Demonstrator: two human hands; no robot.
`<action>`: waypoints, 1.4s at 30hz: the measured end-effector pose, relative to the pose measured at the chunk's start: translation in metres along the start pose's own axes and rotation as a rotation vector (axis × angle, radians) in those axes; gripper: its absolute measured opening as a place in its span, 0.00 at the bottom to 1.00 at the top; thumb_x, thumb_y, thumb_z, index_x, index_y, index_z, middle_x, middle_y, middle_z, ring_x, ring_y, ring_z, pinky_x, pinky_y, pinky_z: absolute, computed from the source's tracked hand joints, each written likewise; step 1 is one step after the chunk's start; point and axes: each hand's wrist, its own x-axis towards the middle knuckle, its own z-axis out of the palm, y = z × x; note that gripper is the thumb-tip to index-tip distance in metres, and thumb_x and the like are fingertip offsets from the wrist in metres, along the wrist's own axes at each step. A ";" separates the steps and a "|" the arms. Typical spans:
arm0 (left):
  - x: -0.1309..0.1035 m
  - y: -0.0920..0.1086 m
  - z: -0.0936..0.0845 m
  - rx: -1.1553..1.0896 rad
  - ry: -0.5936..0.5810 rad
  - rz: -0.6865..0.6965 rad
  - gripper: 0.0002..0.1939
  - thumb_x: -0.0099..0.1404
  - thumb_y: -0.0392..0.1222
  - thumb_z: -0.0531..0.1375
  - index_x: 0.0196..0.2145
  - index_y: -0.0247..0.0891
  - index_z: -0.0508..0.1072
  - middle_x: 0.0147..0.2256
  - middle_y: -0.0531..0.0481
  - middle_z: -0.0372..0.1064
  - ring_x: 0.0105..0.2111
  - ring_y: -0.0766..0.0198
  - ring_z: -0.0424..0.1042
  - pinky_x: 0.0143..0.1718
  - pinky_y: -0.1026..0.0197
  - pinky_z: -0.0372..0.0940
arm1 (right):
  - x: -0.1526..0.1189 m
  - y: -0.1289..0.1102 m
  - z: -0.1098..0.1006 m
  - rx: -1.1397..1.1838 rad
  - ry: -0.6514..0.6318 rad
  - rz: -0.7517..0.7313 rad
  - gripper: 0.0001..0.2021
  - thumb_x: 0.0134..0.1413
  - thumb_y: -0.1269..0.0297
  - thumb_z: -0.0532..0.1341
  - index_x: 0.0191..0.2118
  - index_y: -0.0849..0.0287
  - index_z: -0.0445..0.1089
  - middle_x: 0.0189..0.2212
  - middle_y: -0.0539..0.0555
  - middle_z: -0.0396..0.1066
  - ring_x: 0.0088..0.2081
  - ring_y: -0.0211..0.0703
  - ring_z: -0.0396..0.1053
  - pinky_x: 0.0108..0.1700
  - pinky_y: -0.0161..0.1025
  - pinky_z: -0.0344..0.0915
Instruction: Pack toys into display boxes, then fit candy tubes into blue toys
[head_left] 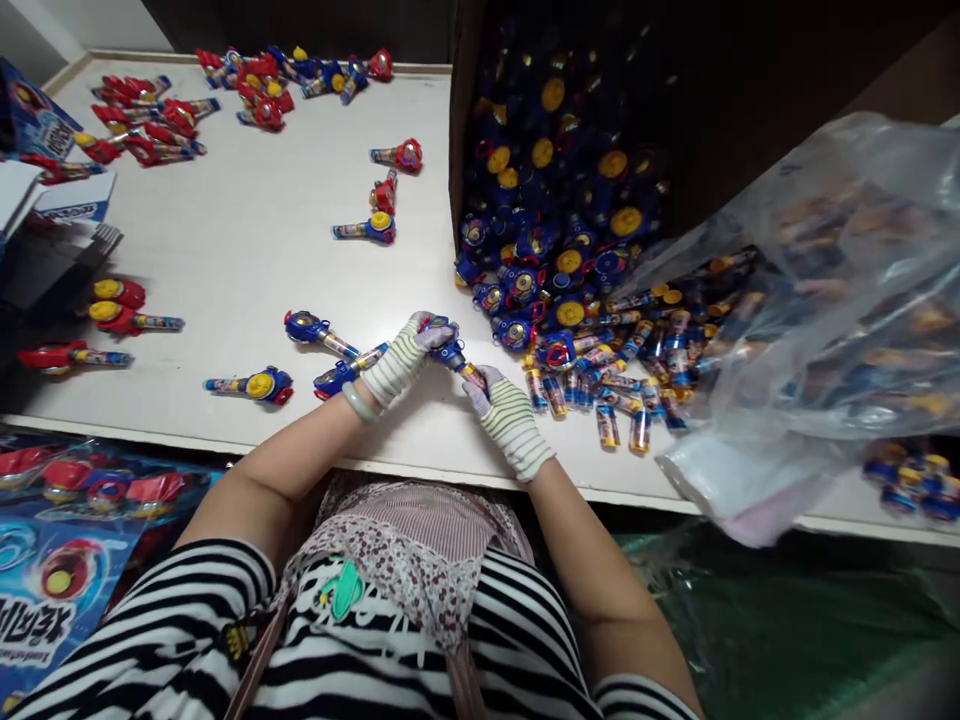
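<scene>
Striped gloves cover both hands, near the table's front edge. My left hand [403,360] is closed around the round blue head of a toy [448,352]. The fingers of my right hand [511,420] pinch the toy's clear tube end, which points down to the right. Beside my left wrist lie a blue toy [337,376], partly hidden by the hand, and another blue toy [307,326]. Farther left rests a blue toy with a yellow disc [260,385]. Small capped tubes [556,396] lie loose to the right of my right hand.
A dark open box [454,150] spills blue toy heads [570,262] onto the white table [247,220]. Clear plastic bags [840,300] cover the right side. Red toys [262,110] lie at the back left and left edge. Printed packaging [60,580] sits below left.
</scene>
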 end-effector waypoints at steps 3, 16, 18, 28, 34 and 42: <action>-0.022 0.002 0.007 -0.048 0.100 0.086 0.21 0.60 0.46 0.65 0.48 0.40 0.64 0.42 0.49 0.68 0.37 0.67 0.72 0.41 0.63 0.70 | -0.002 -0.021 -0.003 -0.077 -0.033 -0.044 0.22 0.69 0.52 0.49 0.56 0.60 0.68 0.50 0.62 0.75 0.45 0.52 0.74 0.43 0.40 0.64; -0.043 0.017 0.003 0.263 -0.088 0.150 0.17 0.63 0.48 0.65 0.46 0.37 0.72 0.41 0.46 0.72 0.39 0.63 0.72 0.43 0.61 0.69 | -0.028 -0.029 0.000 0.206 -0.133 0.033 0.20 0.66 0.48 0.50 0.45 0.58 0.70 0.32 0.56 0.73 0.30 0.43 0.68 0.33 0.37 0.59; -0.048 0.014 0.002 0.204 -0.132 0.123 0.19 0.63 0.49 0.65 0.48 0.38 0.71 0.41 0.46 0.72 0.38 0.63 0.72 0.41 0.61 0.70 | -0.032 -0.026 0.010 0.571 -0.239 0.028 0.24 0.66 0.43 0.46 0.40 0.58 0.69 0.22 0.49 0.64 0.23 0.39 0.60 0.28 0.35 0.56; -0.051 0.005 0.014 0.229 0.073 0.151 0.16 0.65 0.49 0.64 0.46 0.40 0.71 0.40 0.48 0.71 0.37 0.65 0.72 0.41 0.61 0.70 | -0.029 -0.015 0.008 0.010 -0.090 0.022 0.22 0.65 0.46 0.52 0.51 0.58 0.69 0.42 0.59 0.77 0.41 0.51 0.74 0.41 0.41 0.63; -0.057 0.005 0.013 0.012 -0.035 0.068 0.17 0.64 0.49 0.63 0.47 0.41 0.69 0.38 0.50 0.69 0.35 0.65 0.71 0.38 0.62 0.71 | -0.038 -0.022 0.013 0.152 -0.090 0.011 0.19 0.66 0.47 0.52 0.47 0.57 0.70 0.40 0.57 0.78 0.39 0.48 0.75 0.40 0.38 0.64; -0.055 0.005 0.017 -0.068 0.142 0.079 0.13 0.66 0.50 0.59 0.44 0.40 0.69 0.39 0.50 0.70 0.40 0.64 0.72 0.46 0.60 0.71 | -0.034 -0.026 0.015 0.106 0.026 0.029 0.21 0.66 0.45 0.51 0.48 0.55 0.69 0.41 0.57 0.78 0.41 0.50 0.76 0.40 0.38 0.64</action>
